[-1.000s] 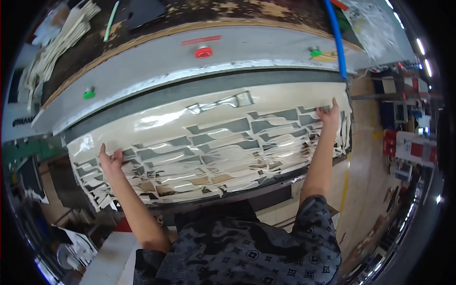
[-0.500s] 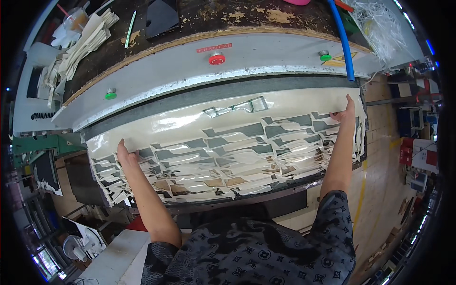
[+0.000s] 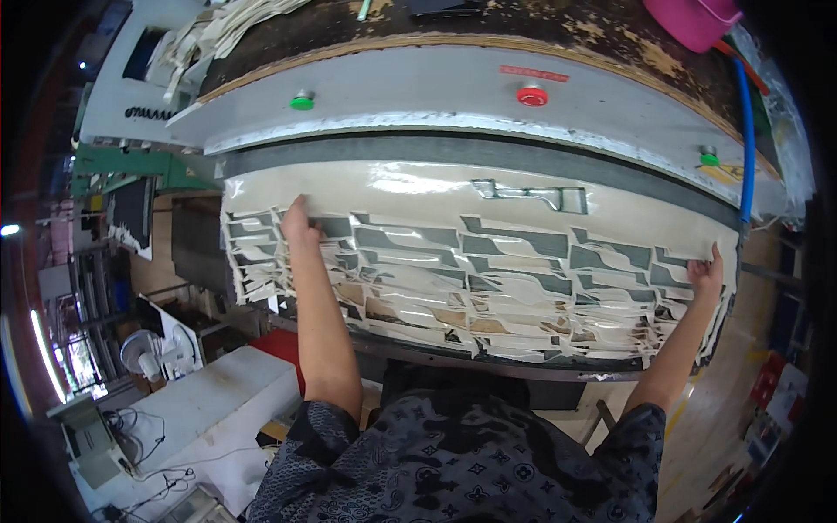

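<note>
A wide, glossy cream sheet (image 3: 349, 181) lies across a grey bed, its near part cut into rows of stepped openings with thin strips between them. On its uncut far band rests a zigzag-shaped cutting die (image 3: 532, 197) with a thin outline. My left hand (image 3: 302, 228) grips the sheet near its left end, thumb stretched over the surface and fingers curled at an opening. Toward the right end, my right hand (image 3: 706, 273) holds the sheet likewise, thumb pointing away from me. Some fingertips are hidden. Neither hand touches the die.
Behind the sheet runs a grey machine beam (image 3: 418, 96) with a red button (image 3: 532, 95) and green buttons (image 3: 302, 101). Above it are a worn wooden top (image 3: 584, 30), a pink container (image 3: 695, 22) and a blue tube (image 3: 747, 139). A white fan (image 3: 146, 350) stands at left.
The head view has turned, so the machine, sheet and both arms appear farther right and tilted the other way. Both hands keep about the same places on the sheet; the die has not visibly moved on it.
</note>
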The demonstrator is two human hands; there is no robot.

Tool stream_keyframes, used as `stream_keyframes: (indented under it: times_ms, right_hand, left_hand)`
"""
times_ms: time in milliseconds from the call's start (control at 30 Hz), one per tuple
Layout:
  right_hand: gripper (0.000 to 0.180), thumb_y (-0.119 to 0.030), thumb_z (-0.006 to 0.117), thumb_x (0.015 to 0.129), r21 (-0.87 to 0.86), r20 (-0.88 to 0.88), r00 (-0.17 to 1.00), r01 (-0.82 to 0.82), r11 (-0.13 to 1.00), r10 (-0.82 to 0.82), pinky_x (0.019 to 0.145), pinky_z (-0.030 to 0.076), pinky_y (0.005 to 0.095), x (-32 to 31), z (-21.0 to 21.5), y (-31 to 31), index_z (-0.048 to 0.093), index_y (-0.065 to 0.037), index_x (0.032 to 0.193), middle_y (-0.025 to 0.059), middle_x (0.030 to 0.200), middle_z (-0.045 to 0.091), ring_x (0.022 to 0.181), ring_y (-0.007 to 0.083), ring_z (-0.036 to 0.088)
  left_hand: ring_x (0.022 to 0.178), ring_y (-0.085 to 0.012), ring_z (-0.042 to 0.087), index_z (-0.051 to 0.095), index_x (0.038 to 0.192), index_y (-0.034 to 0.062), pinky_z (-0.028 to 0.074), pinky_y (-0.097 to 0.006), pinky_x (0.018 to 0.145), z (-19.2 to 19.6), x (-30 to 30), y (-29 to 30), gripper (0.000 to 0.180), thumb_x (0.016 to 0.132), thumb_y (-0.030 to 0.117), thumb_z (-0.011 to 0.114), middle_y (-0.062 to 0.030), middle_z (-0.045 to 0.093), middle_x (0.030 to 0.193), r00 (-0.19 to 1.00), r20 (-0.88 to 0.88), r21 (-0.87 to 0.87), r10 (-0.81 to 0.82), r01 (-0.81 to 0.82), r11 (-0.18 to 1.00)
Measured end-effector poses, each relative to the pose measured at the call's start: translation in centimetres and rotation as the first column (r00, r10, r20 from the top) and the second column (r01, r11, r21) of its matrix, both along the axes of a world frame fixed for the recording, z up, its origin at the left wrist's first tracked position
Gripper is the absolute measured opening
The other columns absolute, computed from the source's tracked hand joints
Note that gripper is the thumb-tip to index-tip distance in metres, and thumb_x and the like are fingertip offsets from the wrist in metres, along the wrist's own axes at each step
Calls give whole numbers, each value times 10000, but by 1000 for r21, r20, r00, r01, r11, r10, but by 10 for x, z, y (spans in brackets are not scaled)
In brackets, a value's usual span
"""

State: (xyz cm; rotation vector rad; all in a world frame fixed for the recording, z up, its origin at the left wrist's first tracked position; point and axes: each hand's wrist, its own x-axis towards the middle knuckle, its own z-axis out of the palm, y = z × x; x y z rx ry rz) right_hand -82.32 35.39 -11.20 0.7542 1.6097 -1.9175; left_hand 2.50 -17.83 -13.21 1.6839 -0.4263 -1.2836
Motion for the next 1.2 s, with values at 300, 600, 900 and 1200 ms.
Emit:
stream_keyframes:
  times_ms: [300, 600, 900, 1200]
  right_hand:
    - [199, -246, 844, 987, 173, -175, 941, -261, 950, 290, 761, 670, 202, -20, -67, 33, 696, -111, 984, 3, 894, 711, 792, 95, 718]
    - [165, -161, 869, 954, 265, -264, 946, -117, 957, 189, 607, 627, 206, -8, -67, 39, 728, -74, 956, 13, 850, 692, 685, 110, 676]
    - [219, -151, 901, 906, 391, -263, 952, -44, 919, 157, 629, 632, 217, 19, -55, 71, 722, -31, 941, 52, 889, 705, 706, 137, 686]
    - [302, -193, 873, 946, 383, -148, 946, -215, 898, 289, 447, 447, 229, 28, -67, 127, 659, -109, 750, 9, 635, 613, 520, 112, 590]
  left_hand:
    - [1024, -270, 702, 591, 1327, -2, 614, -438, 778, 27, -15, 5, 390, 1034, 229, 705, -186, 671, 1252, 926, -374, -42, 47, -68, 997]
    - [551, -196, 650, 668, 893, -41, 487, -308, 440, -8, -3, 21, 302, 923, 160, 892, -100, 696, 720, 892, 440, 27, -103, 101, 994]
    - [621, -177, 686, 711, 998, -90, 589, -279, 514, -8, 20, 41, 327, 914, 160, 904, -131, 745, 832, 879, 436, 109, -190, 158, 981]
    - [529, -164, 672, 663, 882, -44, 505, -280, 456, 13, 39, 75, 382, 953, 262, 882, -122, 711, 712, 818, 447, 215, -363, 296, 931]
